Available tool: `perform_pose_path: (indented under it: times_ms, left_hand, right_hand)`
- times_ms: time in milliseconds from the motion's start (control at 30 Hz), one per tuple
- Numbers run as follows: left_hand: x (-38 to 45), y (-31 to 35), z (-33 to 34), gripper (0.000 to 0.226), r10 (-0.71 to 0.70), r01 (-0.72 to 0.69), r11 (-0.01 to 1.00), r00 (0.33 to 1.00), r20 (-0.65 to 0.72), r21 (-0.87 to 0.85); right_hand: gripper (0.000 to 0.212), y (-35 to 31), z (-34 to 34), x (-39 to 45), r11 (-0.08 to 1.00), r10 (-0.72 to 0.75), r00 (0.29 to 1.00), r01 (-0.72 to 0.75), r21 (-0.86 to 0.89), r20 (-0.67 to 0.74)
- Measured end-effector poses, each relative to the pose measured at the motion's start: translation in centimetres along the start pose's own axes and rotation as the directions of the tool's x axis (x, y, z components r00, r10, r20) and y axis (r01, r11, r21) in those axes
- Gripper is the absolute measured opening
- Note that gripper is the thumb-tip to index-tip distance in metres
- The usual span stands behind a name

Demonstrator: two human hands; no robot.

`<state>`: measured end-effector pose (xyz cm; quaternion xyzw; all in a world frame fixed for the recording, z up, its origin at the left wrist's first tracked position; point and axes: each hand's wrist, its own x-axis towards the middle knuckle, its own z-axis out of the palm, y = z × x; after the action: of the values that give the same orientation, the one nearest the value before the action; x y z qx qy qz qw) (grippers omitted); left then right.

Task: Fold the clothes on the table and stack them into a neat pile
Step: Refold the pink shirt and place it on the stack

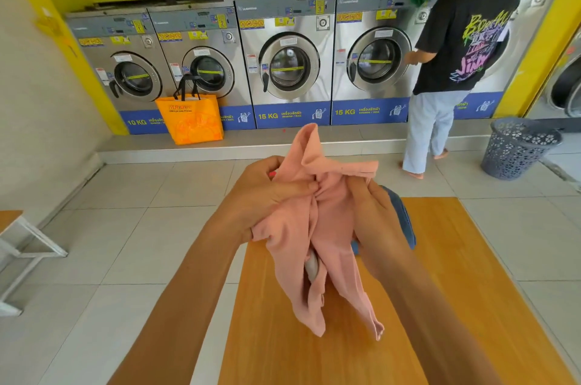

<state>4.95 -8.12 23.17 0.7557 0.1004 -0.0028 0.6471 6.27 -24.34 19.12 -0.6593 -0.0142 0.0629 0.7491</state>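
Observation:
A crumpled pink garment (pixel 327 246) hangs in the air above the wooden table (pixel 471 290), its lower ends dangling just over the tabletop. My left hand (pixel 267 193) pinches the cloth near its top from the left. From the right, my right hand (pixel 374 211) grips the same bunched part. A blue garment (pixel 405 221) lies on the table behind my right hand, mostly hidden by it.
Several front-loading washing machines (pixel 289 64) line the far wall. An orange bag (pixel 191 117) stands on the step before them. A person (pixel 456 64) in a black T-shirt stands at a machine on the right. A grey laundry basket (pixel 518 149) sits far right. A bench (pixel 19 246) stands at left.

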Motion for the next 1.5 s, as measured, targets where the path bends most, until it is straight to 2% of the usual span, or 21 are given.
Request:
perform_pose_path:
  times_ms: [133, 200, 300, 400, 533, 667, 767, 833, 967, 1100, 1200, 1300, 1367, 1433, 1500]
  left_hand:
    - [-0.5, -1.2, 1.0, 0.044, 0.045, -0.043, 0.997, 0.998, -0.034, 0.063]
    - [-0.4, -1.5, 0.7, 0.042, 0.035, -0.032, 0.995, 0.999, -0.031, 0.094]
    - [-0.4, -1.7, -0.4, 0.035, 0.006, -0.005, 0.997, 1.0, -0.012, 0.075]
    - [-0.5, -2.1, -1.8, 0.034, -0.03, 0.033, 0.999, 0.998, -0.062, 0.04]
    - [-0.7, -2.6, -3.9, 0.039, -0.062, 0.061, 0.998, 0.995, -0.078, -0.012]
    - [-0.8, -2.4, -4.9, 0.041, -0.055, 0.054, 0.998, 0.996, -0.068, -0.026]
    - [-0.7, -2.2, -4.9, 0.041, -0.064, 0.062, 0.997, 0.997, -0.049, -0.04]
    - [-0.6, -2.2, -4.7, 0.041, -0.076, 0.073, 0.996, 0.996, -0.047, -0.053]
    - [-0.3, -2.0, -4.3, 0.038, -0.098, 0.093, 0.99, 0.995, -0.037, -0.107]
    - [0.1, -1.6, -4.2, 0.037, -0.13, 0.121, 0.975, 0.991, -0.037, -0.185]
    - [0.4, -1.2, -4.2, 0.04, -0.136, 0.126, 0.965, 0.99, -0.028, -0.232]
    - [0.7, -0.9, -4.2, 0.039, -0.136, 0.125, 0.96, 0.99, -0.03, -0.249]
    - [0.8, -0.7, -4.1, 0.04, -0.134, 0.122, 0.961, 0.991, -0.03, -0.249]
    - [0.9, -0.7, -4.0, 0.043, -0.134, 0.122, 0.959, 0.991, -0.028, -0.256]
    - [0.8, -0.8, -3.7, 0.044, -0.133, 0.12, 0.96, 0.991, -0.032, -0.253]
  right_hand:
    - [0.029, 0.1, 0.2, -0.1, 0.999, 0.022, 1.0, -0.021, 0.037, -0.022]
    - [0.029, 0.3, 0.2, -0.2, 0.998, 0.03, 0.999, -0.028, 0.048, -0.03]
    - [0.04, 0.5, -0.6, 0.2, 0.996, 0.068, 0.996, -0.065, 0.054, -0.05]
    - [0.051, 0.3, -2.0, 0.7, 0.999, 0.052, 0.989, -0.05, 0.023, -0.139]
    - [0.033, -0.7, -4.2, 0.9, 1.0, -0.015, 0.974, 0.015, -0.002, -0.226]
    - [0.027, -0.7, -5.5, 1.1, 0.991, -0.127, 0.961, 0.11, -0.081, -0.247]
    - [0.014, 0.2, -6.1, 1.3, 0.966, -0.225, 0.944, 0.186, -0.177, -0.24]
    - [0.017, 0.4, -6.1, 0.9, 0.955, -0.248, 0.941, 0.197, -0.219, -0.232]
    - [0.038, 1.3, -5.4, -0.6, 0.914, -0.31, 0.943, 0.26, -0.313, -0.121]
    - [0.059, 2.6, -4.2, -2.8, 0.876, -0.389, 0.921, 0.359, -0.322, -0.029]
    - [0.039, 3.8, -3.5, -4.0, 0.758, -0.525, 0.848, 0.506, -0.412, 0.077]
    - [0.023, 5.7, -3.1, -4.1, 0.512, -0.595, 0.762, 0.604, -0.612, 0.254]
    - [0.027, 6.9, -3.1, -3.9, 0.413, -0.525, 0.79, 0.561, -0.717, 0.317]
    - [0.03, 7.4, -2.9, -4.0, 0.428, -0.368, 0.872, 0.468, -0.773, 0.324]
    - [0.033, 7.8, -2.1, -4.3, 0.489, -0.213, 0.931, 0.363, -0.793, 0.295]
